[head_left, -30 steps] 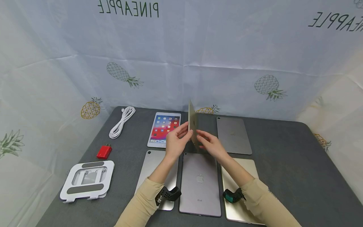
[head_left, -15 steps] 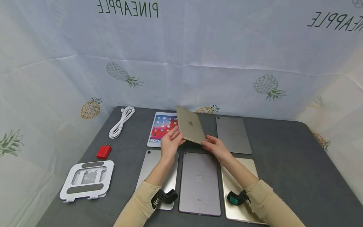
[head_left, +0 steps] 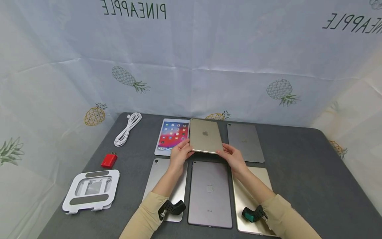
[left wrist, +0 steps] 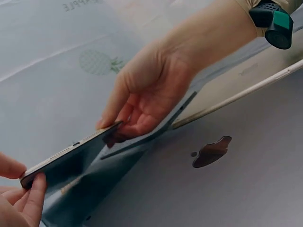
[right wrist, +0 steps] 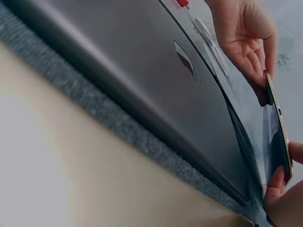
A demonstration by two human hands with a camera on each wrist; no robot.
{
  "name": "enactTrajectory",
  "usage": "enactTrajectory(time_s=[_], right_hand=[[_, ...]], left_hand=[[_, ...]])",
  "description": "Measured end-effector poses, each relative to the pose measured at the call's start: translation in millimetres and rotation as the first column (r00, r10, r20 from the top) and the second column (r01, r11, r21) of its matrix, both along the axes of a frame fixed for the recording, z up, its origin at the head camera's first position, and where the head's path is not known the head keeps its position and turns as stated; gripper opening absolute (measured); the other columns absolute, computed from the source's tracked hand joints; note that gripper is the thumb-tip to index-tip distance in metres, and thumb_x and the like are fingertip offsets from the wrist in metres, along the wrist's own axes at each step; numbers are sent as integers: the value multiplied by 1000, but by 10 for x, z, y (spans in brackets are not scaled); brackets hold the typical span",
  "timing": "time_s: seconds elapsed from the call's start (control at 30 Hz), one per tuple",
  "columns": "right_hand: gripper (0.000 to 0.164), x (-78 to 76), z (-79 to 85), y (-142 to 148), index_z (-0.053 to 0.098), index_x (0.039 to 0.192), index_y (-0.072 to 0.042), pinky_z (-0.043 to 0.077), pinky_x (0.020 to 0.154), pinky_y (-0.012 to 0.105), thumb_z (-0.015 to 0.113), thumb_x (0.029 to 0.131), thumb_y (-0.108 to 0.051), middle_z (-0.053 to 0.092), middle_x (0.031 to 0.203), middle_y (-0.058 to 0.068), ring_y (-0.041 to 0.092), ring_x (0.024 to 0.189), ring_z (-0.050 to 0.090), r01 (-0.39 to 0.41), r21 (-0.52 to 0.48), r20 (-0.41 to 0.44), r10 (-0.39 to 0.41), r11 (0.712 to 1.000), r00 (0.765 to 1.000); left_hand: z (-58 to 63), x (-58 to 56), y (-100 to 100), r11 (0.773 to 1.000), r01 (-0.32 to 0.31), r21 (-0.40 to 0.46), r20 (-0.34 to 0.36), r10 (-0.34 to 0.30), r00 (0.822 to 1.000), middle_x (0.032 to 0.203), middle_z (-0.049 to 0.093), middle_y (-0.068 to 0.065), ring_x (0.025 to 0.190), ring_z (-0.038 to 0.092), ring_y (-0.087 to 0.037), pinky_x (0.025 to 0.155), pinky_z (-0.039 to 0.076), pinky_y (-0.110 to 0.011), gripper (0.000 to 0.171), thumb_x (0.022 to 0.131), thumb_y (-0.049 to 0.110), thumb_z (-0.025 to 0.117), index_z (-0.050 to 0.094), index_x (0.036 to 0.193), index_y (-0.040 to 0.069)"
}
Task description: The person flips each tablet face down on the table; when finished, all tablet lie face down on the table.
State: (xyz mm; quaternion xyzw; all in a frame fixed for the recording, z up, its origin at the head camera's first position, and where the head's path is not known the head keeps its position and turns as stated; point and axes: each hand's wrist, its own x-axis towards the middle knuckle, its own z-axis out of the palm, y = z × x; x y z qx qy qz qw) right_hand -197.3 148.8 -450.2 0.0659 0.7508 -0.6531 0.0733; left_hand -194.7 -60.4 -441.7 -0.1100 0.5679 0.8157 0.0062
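A small gold tablet (head_left: 206,135) is held back side up, its apple logo showing, in the middle of the back row. My left hand (head_left: 179,156) pinches its near left corner, thumb on top and fingers beneath. At the near right corner my right hand (head_left: 234,160) grips it the same way. Both wrist views show the near edge raised, with the dark screen (left wrist: 71,165) facing down. Just in front lies a large grey tablet (head_left: 210,196), back up. To the left is a white tablet (head_left: 173,134) with its screen lit.
A silver tablet (head_left: 158,179) and a larger gold tablet (head_left: 247,199) lie under the forearms. Another grey tablet (head_left: 246,142) is at back right. Along the left are a coiled white cable (head_left: 128,129), a red plug adapter (head_left: 109,160) and a white folding stand (head_left: 91,191).
The small gold tablet has turned from upright on edge to nearly flat, back up, both hands gripping its near corners. My right hand has moved slightly right. The other things have stayed put.
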Motion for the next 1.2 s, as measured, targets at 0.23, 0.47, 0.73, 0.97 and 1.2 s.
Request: enactTrajectory(time_s=[0.23,0.47,0.73,0.97,1.2], right_hand=[[58,17,-2,59,41,141,10,44,80,11,66,91,-4,48,132,22,19,107,48,34,-29,-48,-36,999,998],[59,19,-41,123,40,142,10,43,80,11,66,92,-8,49,133,24,25,112,47,3,35,-58,-1,999,998],[66,4,-69,220,41,141,10,48,76,17,73,87,-10,56,122,22,25,102,56,-142,247,-86,167,959,982],[66,-25,-25,279,47,139,8,50,75,28,76,84,-14,62,107,12,20,91,59,-179,506,-117,273,843,955],[60,-43,-39,314,55,131,9,43,67,30,77,84,-19,59,82,0,14,71,51,-143,671,-187,352,728,917]], left_hand=[[-79,-25,61,997,62,-54,12,-61,998,129,58,-25,106,64,-23,92,51,-31,43,94,-2,57,51,135,-8],[-147,-39,74,983,115,-142,5,-115,993,128,57,-30,110,62,-26,94,50,-33,44,93,-4,57,48,135,-13],[-145,-62,-7,913,211,-350,8,-222,975,133,54,-28,122,55,-35,100,45,-40,61,85,-1,68,43,140,-11],[-144,-74,-38,718,158,-678,-92,-297,951,116,64,-25,93,65,-27,80,55,-33,64,75,-6,75,50,133,-14],[-167,-66,-34,452,-64,-890,-252,-370,894,78,59,-10,72,53,-15,64,45,-24,29,71,0,82,70,97,-4]])
